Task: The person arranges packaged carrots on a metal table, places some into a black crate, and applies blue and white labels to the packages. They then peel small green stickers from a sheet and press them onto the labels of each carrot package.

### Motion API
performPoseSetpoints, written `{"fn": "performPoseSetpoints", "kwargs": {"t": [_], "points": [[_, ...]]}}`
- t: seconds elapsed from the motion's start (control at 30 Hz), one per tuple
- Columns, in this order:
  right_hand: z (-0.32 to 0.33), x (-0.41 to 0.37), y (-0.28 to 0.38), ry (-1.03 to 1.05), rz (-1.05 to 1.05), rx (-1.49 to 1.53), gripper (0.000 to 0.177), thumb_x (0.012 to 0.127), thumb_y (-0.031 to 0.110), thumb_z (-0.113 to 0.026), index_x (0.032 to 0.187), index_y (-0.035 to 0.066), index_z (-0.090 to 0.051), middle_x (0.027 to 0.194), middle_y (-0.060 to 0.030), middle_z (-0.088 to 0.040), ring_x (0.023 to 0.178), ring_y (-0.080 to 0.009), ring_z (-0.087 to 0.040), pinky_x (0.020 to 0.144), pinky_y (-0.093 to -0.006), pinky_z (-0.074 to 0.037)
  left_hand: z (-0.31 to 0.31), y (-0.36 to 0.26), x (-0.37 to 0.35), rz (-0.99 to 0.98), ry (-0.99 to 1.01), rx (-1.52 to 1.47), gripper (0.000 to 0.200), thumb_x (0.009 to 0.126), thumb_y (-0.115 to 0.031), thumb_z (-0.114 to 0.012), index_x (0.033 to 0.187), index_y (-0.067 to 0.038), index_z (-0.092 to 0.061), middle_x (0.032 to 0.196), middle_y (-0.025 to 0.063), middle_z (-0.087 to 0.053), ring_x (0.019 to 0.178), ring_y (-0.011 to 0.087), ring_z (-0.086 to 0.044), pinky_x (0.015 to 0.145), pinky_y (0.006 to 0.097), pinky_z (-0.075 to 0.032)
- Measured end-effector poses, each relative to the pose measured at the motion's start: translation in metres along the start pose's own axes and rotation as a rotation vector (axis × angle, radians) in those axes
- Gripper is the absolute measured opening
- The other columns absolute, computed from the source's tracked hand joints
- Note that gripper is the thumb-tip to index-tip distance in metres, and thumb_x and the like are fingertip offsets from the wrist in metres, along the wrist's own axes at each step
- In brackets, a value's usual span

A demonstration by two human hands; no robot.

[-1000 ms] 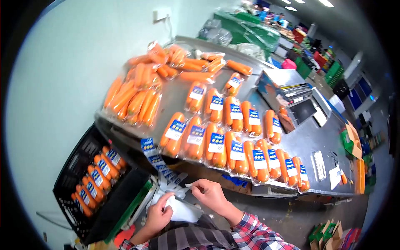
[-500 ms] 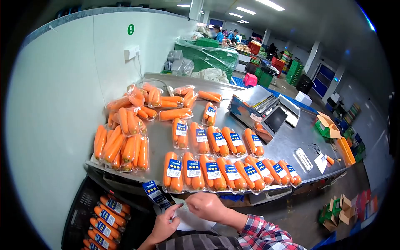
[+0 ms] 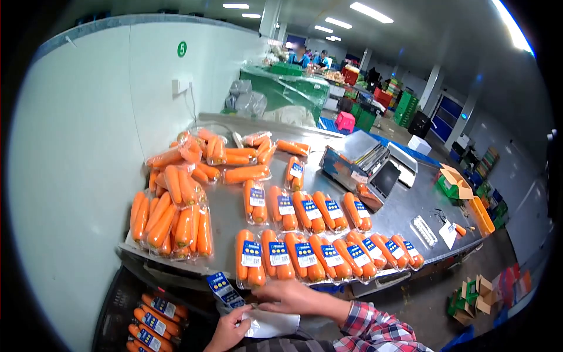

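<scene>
A strip of blue and white printed labels (image 3: 224,291) stands up in front of me at the table's near edge, with white backing paper (image 3: 272,325) trailing to the right. My left hand (image 3: 230,331) pinches the strip's lower end between thumb and finger. Over the backing paper, my right hand (image 3: 292,297) is closed, its fingertips close to the left thumb; what they hold is hidden. Just beyond the hands, bagged carrots (image 3: 252,257) with blue labels lie in a front row, and a second labelled row (image 3: 284,208) lies behind it.
Unlabelled bagged carrots (image 3: 170,214) are heaped at the table's left. A black crate (image 3: 108,305) with labelled bags stands below left. Farther right are a scale-like machine (image 3: 366,167), a white tray (image 3: 423,230) and an orange bin (image 3: 481,216). Two people work far back.
My right hand has lowered toward the left thumb, and its fingers point more to the left. The backing paper now shows wider beneath it. The camera view has tilted slightly upward.
</scene>
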State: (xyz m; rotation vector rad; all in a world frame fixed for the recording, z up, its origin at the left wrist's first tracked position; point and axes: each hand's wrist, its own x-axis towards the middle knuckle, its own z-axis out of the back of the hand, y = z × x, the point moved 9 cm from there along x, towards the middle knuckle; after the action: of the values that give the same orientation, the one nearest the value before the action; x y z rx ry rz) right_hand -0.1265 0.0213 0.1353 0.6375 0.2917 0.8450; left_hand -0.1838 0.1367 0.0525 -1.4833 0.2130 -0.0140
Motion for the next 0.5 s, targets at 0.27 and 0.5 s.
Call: {"fn": "performPoseSetpoints", "kwargs": {"t": [0.27, 0.5], "points": [[-0.004, 0.011, -0.029, 0.231, 0.018, 0.362, 0.012, 0.078, 0.007, -0.065, 0.085, 0.002, -0.057, 0.081, -0.0069, -0.054, 0.072, -0.0161, -0.056, 0.064, -0.028, -0.046, -0.021, -0.012, 0.013, -0.042, 0.113, -0.007, 0.031, 0.083, -0.004, -0.052, 0.114, 0.0, -0.055, 0.097, 0.0096, -0.063, 0.083, 0.0109, -0.059, 0.074, 0.0244, -0.047], [-0.017, 0.045, -0.188, -0.296, -0.767, 1.133, 0.015, 0.083, 0.019, -0.061, 0.083, 0.006, -0.054, 0.071, 0.0004, -0.051, 0.059, -0.0087, -0.047, 0.054, -0.0234, -0.04, -0.003, 0.01, 0.014, 0.087, -0.077, -0.208, 0.047, 0.082, 0.004, -0.047, 0.128, -0.003, -0.043, 0.078, 0.003, -0.059, 0.069, 0.0057, -0.051, 0.063, 0.0195, -0.041]]}}
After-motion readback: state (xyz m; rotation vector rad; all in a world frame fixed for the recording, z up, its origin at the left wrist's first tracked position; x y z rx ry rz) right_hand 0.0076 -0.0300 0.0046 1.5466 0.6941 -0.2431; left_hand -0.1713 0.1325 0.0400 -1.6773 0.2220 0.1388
